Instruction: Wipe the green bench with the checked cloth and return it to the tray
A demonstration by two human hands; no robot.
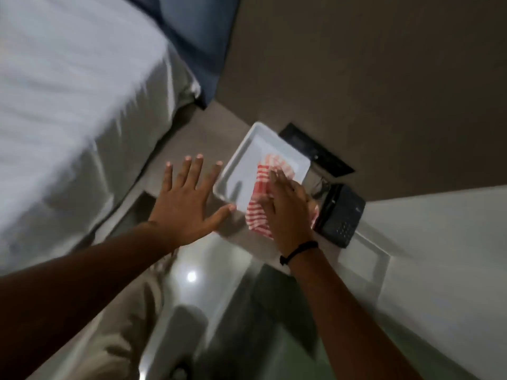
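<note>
A red-and-white checked cloth (256,212) lies bunched in the near right part of a white tray (247,152), spilling over its near edge. My right hand (285,212) rests flat on top of the cloth, fingers together and pressing down. Spread open with its fingers apart, my left hand (186,198) hovers at the tray's left edge, and its thumb tip touches the tray's near rim. The tray stands on a grey-brown surface (192,138). A dark green surface (282,325), perhaps the bench, shows blurred at the bottom between my arms.
A bed with white sheets (68,119) fills the left. A black telephone (343,215) sits right of the tray, with a dark wall panel (315,149) behind it. A glossy floor (192,270) lies below, and a grey-white wall (439,256) rises on the right.
</note>
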